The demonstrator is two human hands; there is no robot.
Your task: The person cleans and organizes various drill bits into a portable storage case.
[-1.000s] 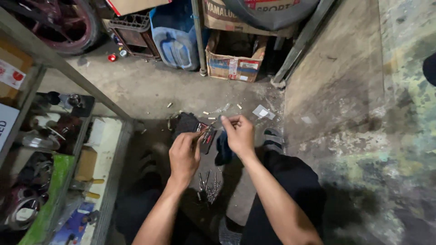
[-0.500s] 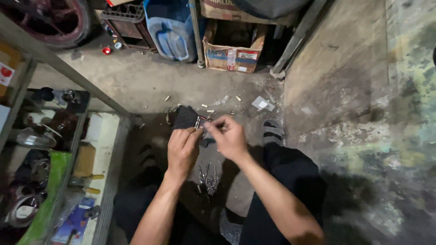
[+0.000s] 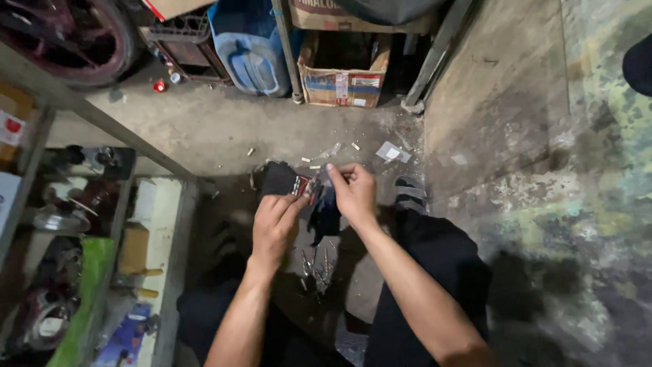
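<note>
My left hand point(image 3: 275, 223) grips a small dark part with a red piece point(image 3: 301, 185), held over the floor between my knees. My right hand point(image 3: 353, 192) pinches the same part from the right, its fingertips at the part's top edge. A dark cloth or pouch point(image 3: 324, 216) hangs under the hands. Several thin metal tools point(image 3: 316, 266) lie on the floor below. What exactly the fingers of the right hand hold is too small to tell.
A shelf rack point(image 3: 102, 224) with cluttered parts stands at the left. Behind it are a wheel point(image 3: 61, 34), a blue jerrycan point(image 3: 248, 47), a black crate point(image 3: 180, 37) and a cardboard box point(image 3: 339, 71). A rough wall point(image 3: 543, 136) rises at the right. Small scraps litter the concrete floor point(image 3: 224, 129).
Both hands have kept working on the small part, drifting a little up in view; the right hand has shifted from above the part to its right side.
</note>
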